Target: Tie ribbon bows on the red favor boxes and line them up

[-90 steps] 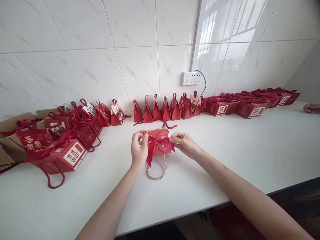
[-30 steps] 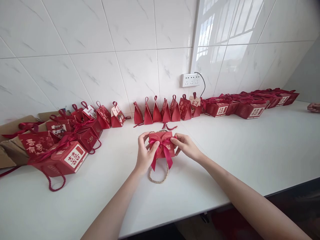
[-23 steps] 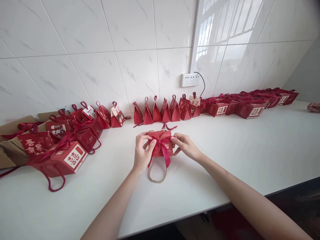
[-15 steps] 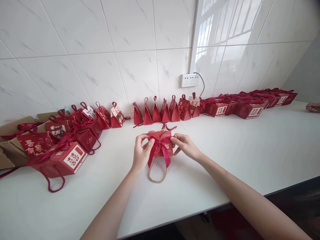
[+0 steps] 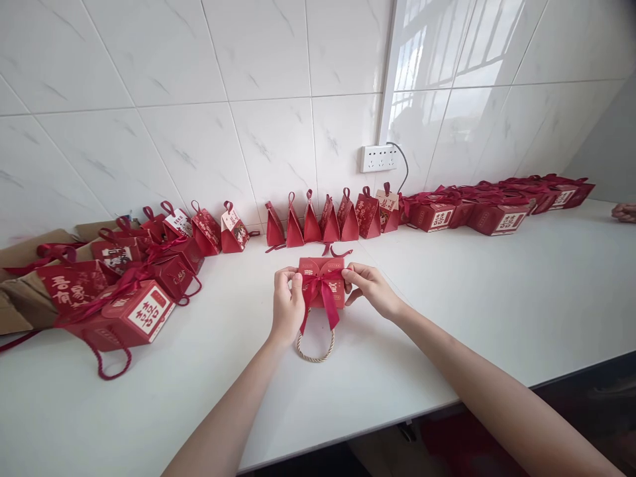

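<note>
A small red gift box (image 5: 338, 299) sits in the middle of the white table, with gold print on its top. A dark red ribbon (image 5: 326, 298) is tied in a bow across it, its two tails hanging over the near side. My left hand (image 5: 287, 301) is closed at the left of the bow, pinching the ribbon's left loop between thumb and fingers. At the right, my right hand (image 5: 370, 286) pinches the other loop. A beige rope handle (image 5: 316, 360) lies looped on the table in front of the box.
Several triangular red boxes (image 5: 311, 224) stand in a row along the tiled wall. More ribboned boxes (image 5: 497, 218) are grouped at the right. At the left, red boxes (image 5: 119, 324) lie by an open cardboard carton (image 5: 12, 306). Another person's hand (image 5: 623, 212) rests at the far right edge.
My left hand has shifted slightly, its thumb now more upright at the bow's left loop. The right hand keeps its pinch. The whole view has moved a little.
</note>
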`<state>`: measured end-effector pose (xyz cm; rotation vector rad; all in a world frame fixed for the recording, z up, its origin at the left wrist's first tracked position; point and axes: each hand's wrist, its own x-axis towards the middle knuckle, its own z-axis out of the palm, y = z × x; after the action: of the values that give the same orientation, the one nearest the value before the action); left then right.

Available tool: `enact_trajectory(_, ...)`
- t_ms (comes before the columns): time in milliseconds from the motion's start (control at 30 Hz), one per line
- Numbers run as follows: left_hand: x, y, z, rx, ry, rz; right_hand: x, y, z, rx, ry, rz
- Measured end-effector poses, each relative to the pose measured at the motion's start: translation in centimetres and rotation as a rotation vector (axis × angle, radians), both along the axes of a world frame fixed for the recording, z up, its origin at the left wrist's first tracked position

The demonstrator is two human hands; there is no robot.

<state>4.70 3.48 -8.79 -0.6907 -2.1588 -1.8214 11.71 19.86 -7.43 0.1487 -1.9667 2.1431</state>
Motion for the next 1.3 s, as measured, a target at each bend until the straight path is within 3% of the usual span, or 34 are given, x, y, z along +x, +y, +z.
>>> enact_trajectory(100,0.3,0.4,0.0,0.023,-0.107,0.006,-0.3,0.0,-0.4,-0.06,0.009,-0.039)
enact_trajectory(200,0.4,0.4,0.0,0.039,-0.13,0.013,-0.3,0.2,-0.7,0.0,-0.001,-0.063)
enact_trajectory(267,0.2,0.2,0.0,0.054,-0.103,0.022,0.0,0.3,-0.7,0.144,0.038,-0.077)
enact_trajectory(433,-0.1,-0.4,-0.1,0.101,-0.035,0.051,1.0,-0.4,-0.7,0.723,0.185,-0.14)
enact_trajectory(500,-0.1,-0.4,-0.2,0.1,0.023,0.028,1.0,-0.7,-1.1,0.88,0.186,-0.174)
enact_trajectory(600,0.3,-0.4,-0.3,0.084,0.262,0.058,0.6,-0.8,-1.9,0.949,0.25,-0.238)
enact_trajectory(667,0.7,-0.5,-0.3,0.025,0.552,0.103,0.4,-0.6,-2.2,0.954,0.348,-0.276)
enact_trajectory(767,1.5,-0.7,-0.1,-0.111,0.953,0.069,0.3,-0.4,-2.2,0.954,0.501,-0.323)
enact_trajectory(867,2.0,-0.8,0.2,-0.134,1.093,0.026,0.4,-0.3,-1.9,0.932,0.58,-0.359)
enact_trajectory(1000,1.7,-0.8,0.6,-0.005,0.903,0.058,0.4,-0.1,-1.9,0.873,0.571,-0.41)
enact_trajectory(1133,0.0,-0.8,0.5,0.141,0.351,0.197,0.0,0.2,-2.3,0.9,0.515,-0.349)
enact_trajectory(1233,-1.9,-0.9,-0.4,0.088,-0.084,0.182,0.0,-0.1,-2.1,1.02,0.494,-0.306)
enact_trajectory(1300,-3.0,-1.2,-1.0,0.054,-0.242,0.189,0.7,-0.4,-1.8,1.116,0.486,-0.321)
